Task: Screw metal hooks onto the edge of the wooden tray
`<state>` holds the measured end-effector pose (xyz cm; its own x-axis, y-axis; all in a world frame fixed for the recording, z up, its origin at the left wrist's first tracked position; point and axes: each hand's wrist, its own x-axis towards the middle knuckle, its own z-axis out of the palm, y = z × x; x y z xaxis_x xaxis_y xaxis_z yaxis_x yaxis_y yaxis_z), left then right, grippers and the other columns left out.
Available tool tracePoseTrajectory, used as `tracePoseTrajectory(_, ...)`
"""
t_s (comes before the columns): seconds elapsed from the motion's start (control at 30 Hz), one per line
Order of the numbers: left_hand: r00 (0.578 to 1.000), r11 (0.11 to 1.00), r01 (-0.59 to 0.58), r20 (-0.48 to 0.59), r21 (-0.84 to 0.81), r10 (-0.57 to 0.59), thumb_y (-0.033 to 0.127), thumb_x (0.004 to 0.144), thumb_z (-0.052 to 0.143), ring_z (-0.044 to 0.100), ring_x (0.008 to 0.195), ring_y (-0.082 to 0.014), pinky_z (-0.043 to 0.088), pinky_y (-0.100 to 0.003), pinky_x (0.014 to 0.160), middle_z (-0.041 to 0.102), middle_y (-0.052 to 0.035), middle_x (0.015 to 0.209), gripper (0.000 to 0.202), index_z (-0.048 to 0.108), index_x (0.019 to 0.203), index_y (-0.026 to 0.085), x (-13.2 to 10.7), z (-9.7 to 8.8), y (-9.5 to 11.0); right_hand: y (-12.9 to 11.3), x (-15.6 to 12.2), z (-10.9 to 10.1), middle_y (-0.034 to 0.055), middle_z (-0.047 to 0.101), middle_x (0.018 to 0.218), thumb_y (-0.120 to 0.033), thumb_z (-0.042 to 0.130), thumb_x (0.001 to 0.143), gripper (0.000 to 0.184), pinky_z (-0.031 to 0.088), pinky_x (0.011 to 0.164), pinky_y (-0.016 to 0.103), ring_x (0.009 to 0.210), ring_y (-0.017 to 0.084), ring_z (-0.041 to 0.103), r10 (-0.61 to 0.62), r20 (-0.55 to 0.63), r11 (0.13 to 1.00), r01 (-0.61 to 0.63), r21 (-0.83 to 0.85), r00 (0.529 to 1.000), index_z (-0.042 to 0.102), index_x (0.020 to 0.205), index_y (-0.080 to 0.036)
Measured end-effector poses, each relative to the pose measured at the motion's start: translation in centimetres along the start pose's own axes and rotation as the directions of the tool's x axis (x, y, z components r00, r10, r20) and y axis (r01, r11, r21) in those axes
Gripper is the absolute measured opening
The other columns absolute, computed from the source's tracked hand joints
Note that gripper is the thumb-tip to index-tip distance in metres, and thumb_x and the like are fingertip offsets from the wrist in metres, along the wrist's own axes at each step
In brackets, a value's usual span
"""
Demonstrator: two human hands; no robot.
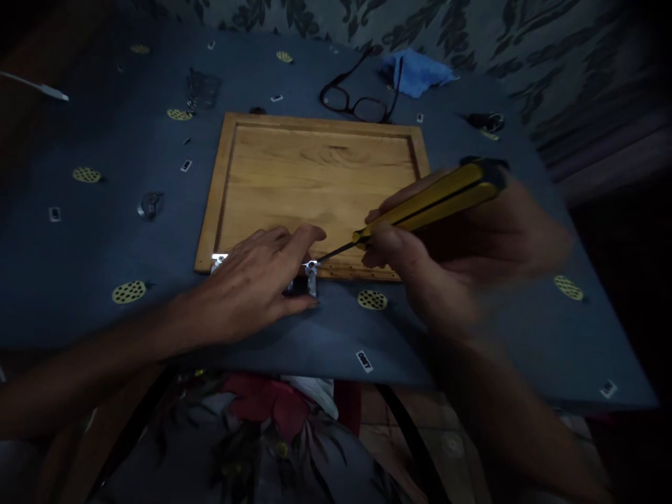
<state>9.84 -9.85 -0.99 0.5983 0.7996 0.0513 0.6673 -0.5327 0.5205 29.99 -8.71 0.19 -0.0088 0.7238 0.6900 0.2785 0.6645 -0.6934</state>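
Observation:
A framed wooden panel (320, 185) lies on the blue tablecloth. At its near edge sits a shiny metal fitting (311, 274), partly covered by my left hand (257, 276). The hand grips it, thumb below the edge and fingers over the wood. Another bright metal end (219, 260) shows left of my fingers; whether it belongs to the same piece is hidden. In my right hand (446, 245) is a screwdriver with a yellow and black handle (435, 199). It slants down leftward, and its tip meets a screw on the fitting. Small holes dot the near rim to the right.
Eyeglasses (362, 105) and a blue cloth (420, 71) lie behind the panel. To the left are a small metal part (151, 204), a clear bag (204, 87) and a white cable (50, 91). A dark object (488, 122) rests at the right. The table's front edge is near me.

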Motion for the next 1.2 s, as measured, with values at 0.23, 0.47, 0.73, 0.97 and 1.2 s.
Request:
tracePoseTrajectory(0.23,1.000,1.000,-0.003,0.006,0.003,0.003,0.027,0.083,0.079,0.065,0.108,-0.0304,0.053,-0.042,0.086,0.068,-0.0087,0.114,0.059,0.046,0.133,0.020,0.1,0.0,0.0,-0.6,-0.5,-0.4,-0.0036,0.067,0.078,-0.036,0.090,0.077,0.023,0.055,0.050,0.026,0.058,0.013,0.063,0.110,0.087,0.994,-0.108,-0.020,0.990,0.071,0.087,-0.028)
tracePoseTrajectory(0.47,1.000,1.000,0.012,0.023,0.005,-0.013,0.026,0.083,0.080,0.065,0.109,-0.0310,0.053,-0.043,0.088,0.067,-0.0102,0.119,0.060,0.047,0.133,0.020,0.1,-0.1,0.2,-0.7,-0.5,-0.1,-0.0045,0.064,0.073,-0.035,0.085,0.083,0.024,0.053,0.053,0.028,0.060,0.013,0.064,0.145,0.144,0.989,-0.142,-0.031,0.979,0.063,0.082,-0.026)
tracePoseTrajectory(0.73,1.000,1.000,0.004,0.028,0.027,-0.005,0.028,0.084,0.079,0.064,0.113,-0.0326,0.053,-0.044,0.090,0.067,-0.0113,0.122,0.061,0.046,0.134,0.020,0.1,0.1,0.0,-0.9,0.1,-0.5,-0.0006,0.071,0.080,-0.035,0.090,0.077,0.024,0.058,0.052,0.033,0.070,0.020,0.071,0.116,0.199,0.993,-0.118,-0.001,0.973,0.067,0.082,-0.029)
tracePoseTrajectory(0.97,1.000,0.999,-0.016,0.001,0.052,0.016,0.025,0.083,0.079,0.065,0.096,-0.0273,0.051,-0.037,0.078,0.066,-0.0042,0.100,0.058,0.047,0.131,0.021,0.1,0.1,0.0,-0.2,0.4,-1.0,-0.0007,0.076,0.092,-0.035,0.087,0.081,0.023,0.061,0.057,0.032,0.066,0.017,0.071,0.104,0.344,0.982,-0.152,0.113,0.933,0.075,0.101,-0.031)
tracePoseTrajectory(1.2,1.000,0.998,-0.012,0.006,0.058,0.012,0.028,0.084,0.079,0.065,0.102,-0.0299,0.052,-0.039,0.080,0.066,-0.0065,0.105,0.057,0.046,0.130,0.020,0.1,0.1,0.1,-0.5,0.4,-0.9,-0.0005,0.071,0.071,-0.041,0.089,0.076,0.022,0.059,0.055,0.038,0.070,0.024,0.072,0.110,0.305,0.993,-0.120,0.014,0.946,0.072,0.084,-0.032)
